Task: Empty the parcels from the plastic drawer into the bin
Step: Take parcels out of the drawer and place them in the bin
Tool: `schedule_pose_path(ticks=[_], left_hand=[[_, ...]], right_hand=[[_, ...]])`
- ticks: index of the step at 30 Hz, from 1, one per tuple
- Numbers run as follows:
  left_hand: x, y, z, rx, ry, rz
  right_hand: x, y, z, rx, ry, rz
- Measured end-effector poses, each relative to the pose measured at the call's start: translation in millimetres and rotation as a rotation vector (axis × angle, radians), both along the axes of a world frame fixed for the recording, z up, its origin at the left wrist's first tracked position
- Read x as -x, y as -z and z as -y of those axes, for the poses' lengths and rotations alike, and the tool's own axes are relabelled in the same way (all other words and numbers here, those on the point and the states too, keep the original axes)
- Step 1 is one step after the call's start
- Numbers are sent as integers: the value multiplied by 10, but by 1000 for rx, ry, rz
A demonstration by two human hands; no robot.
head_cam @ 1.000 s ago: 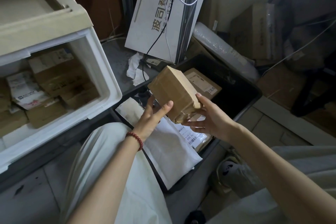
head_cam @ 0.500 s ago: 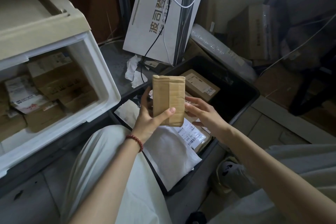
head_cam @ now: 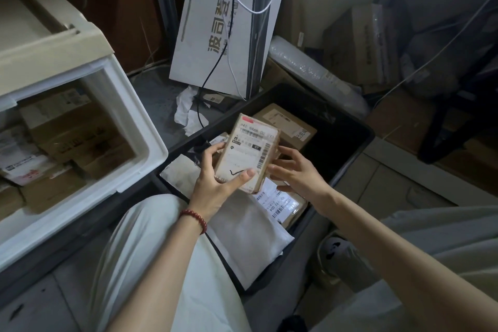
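The left hand (head_cam: pixel 213 184) gripped a small labelled parcel (head_cam: pixel 248 151), thumb across its face, above the black bin (head_cam: pixel 340 143). The right hand (head_cam: pixel 298 173) hovered at the parcel's 3 o'clock, fingers loosely spread, holding nothing. More parcels (head_cam: pixel 67 129) sat in the plastic drawer (head_cam: pixel 143 127) at the bin's 9 o'clock.

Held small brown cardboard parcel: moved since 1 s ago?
Yes. The small brown cardboard parcel, gripped by the left hand, has turned label-side up; it stays over the left half of the black plastic bin.
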State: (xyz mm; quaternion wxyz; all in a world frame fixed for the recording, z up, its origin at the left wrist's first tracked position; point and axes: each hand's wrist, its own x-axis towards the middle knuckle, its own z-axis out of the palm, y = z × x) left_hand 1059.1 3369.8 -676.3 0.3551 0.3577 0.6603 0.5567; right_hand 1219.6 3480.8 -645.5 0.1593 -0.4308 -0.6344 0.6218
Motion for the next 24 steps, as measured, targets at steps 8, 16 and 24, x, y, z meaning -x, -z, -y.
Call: schedule_pose_path(ticks=[8, 16, 24], left_hand=[[3, 95, -71, 55, 28, -14], [-20, 18, -352, 134, 117, -68], [-28, -293, -1126, 140, 123, -133]], right_hand=[[-29, -27, 23, 7, -48, -29], [-120, -1, -205, 3, 7, -113], [-289, -57, -721, 41, 362, -260]])
